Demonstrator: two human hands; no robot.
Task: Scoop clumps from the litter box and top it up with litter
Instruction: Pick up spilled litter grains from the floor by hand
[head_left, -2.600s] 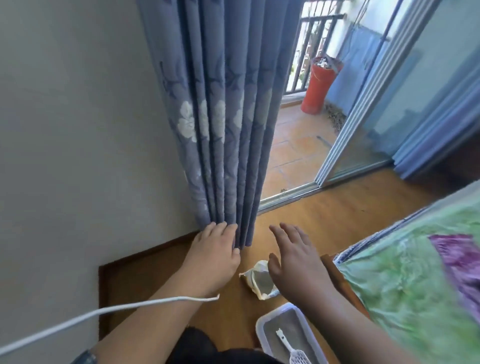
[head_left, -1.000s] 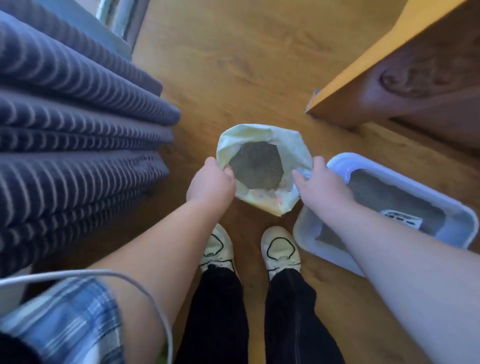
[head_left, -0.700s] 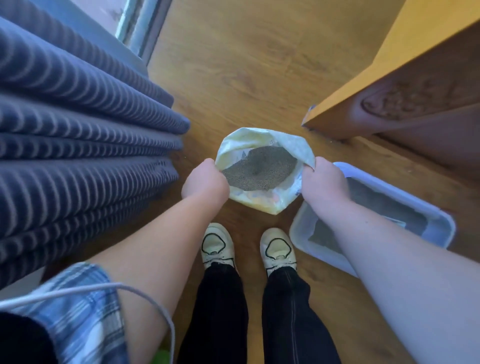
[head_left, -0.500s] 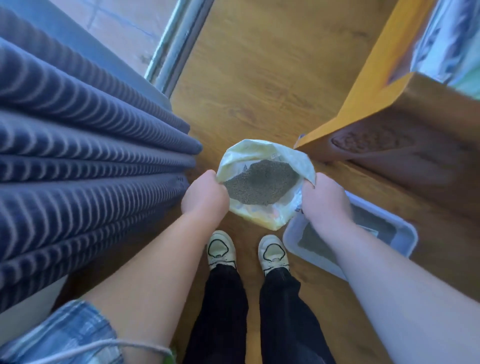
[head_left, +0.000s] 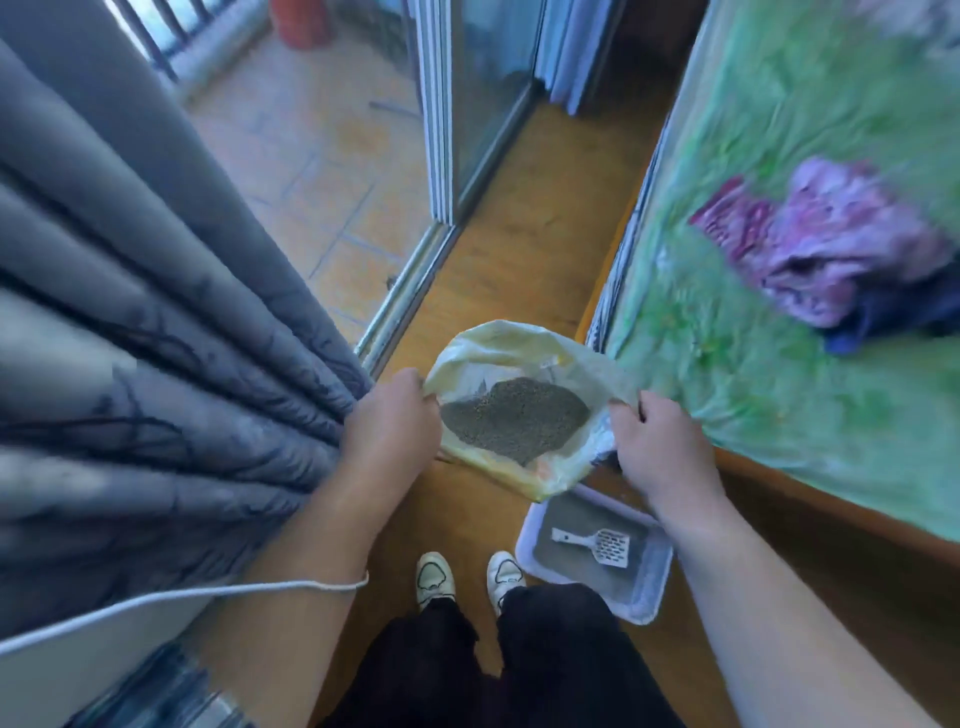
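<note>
The pale yellow bag (head_left: 519, 340) is held over the floor, by the far end of the box (head_left: 650, 587); its mouth faces up, stretched left to right, showing grey litter (head_left: 514, 421); left hand (head_left: 392, 426) and right hand (head_left: 657, 441) each grip its rim.

One bag (head_left: 498, 340), one litter box (head_left: 649, 597), one scoop (head_left: 602, 544)

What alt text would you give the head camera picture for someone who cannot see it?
Seen from above, a person's left hand and right hand grip the rim of an open bag of grey litter. A litter box holding a white scoop sits on the wooden floor by their right shoe.
</note>
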